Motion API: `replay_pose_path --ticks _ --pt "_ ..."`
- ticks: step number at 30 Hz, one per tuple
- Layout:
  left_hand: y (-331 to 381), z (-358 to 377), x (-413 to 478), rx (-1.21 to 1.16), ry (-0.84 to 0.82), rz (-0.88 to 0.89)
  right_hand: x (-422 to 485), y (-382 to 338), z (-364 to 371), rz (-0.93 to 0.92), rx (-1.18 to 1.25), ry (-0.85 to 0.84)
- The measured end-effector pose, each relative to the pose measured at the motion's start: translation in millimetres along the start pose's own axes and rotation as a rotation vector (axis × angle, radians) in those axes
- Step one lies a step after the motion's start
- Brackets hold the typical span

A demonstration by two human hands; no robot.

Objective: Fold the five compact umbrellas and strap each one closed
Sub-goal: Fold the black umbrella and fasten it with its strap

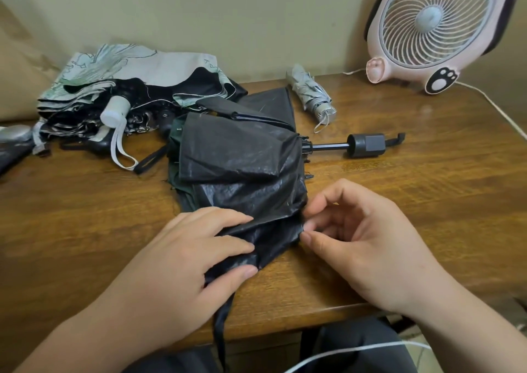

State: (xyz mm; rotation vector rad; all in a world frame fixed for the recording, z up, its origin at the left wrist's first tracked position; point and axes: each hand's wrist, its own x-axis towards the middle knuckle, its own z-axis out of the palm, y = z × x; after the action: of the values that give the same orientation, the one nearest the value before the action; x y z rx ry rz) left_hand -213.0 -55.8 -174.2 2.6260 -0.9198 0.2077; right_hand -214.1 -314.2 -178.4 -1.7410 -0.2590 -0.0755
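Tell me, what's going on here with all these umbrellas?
A person is folding a black umbrella on a wooden table. The left hand presses its fabric flat while the right hand pinches a fold at the edge. The canopy is loose and not yet strapped, with the handle sticking out to the right. A small grey umbrella lies rolled up behind it, and a heap of unfolded ones waits at the left.
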Motion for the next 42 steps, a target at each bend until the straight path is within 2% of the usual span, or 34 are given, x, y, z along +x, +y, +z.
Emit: replay_pose_path --ticks 5,9,13,16,18,21,25,27,31,34,36,42 --pt "-1 5 -1 -0.022 0.074 0.049 2 -1 5 0.052 -0.109 0.076" --pt "0 4 -3 -0.041 0.124 0.061 -1 -3 8 0.052 -0.301 0.151" --pt "5 0 -5 -0.088 0.196 -0.012 1 -12 2 0.062 -0.406 0.109" --pt "7 -8 -2 -0.097 0.25 -0.012 30 -23 -27 -0.033 -0.684 0.088" --pt "8 -18 7 -0.049 0.255 0.006 66 -29 -48 -0.092 -0.967 0.001" --pt "6 -32 32 0.031 0.197 0.026 126 -34 -58 0.028 -1.205 -0.271" --pt "0 -39 66 0.102 0.113 0.137 180 -39 -43 0.181 -1.156 -0.566" --pt "-4 -42 76 0.101 0.134 0.17 187 -36 -41 0.136 -1.154 -0.618" --pt "-12 -36 82 0.06 0.237 0.215 183 -23 -49 -0.038 -1.083 -0.488" --pt "-13 -28 76 0.011 0.242 0.232 179 -15 -52 -0.127 -1.031 -0.394" --pt "-12 -23 71 0.039 0.21 0.252 180 -13 -52 -0.137 -0.997 -0.35" --pt "-14 -17 67 0.075 0.013 0.264 179 -14 -50 -0.147 -1.104 -0.342"
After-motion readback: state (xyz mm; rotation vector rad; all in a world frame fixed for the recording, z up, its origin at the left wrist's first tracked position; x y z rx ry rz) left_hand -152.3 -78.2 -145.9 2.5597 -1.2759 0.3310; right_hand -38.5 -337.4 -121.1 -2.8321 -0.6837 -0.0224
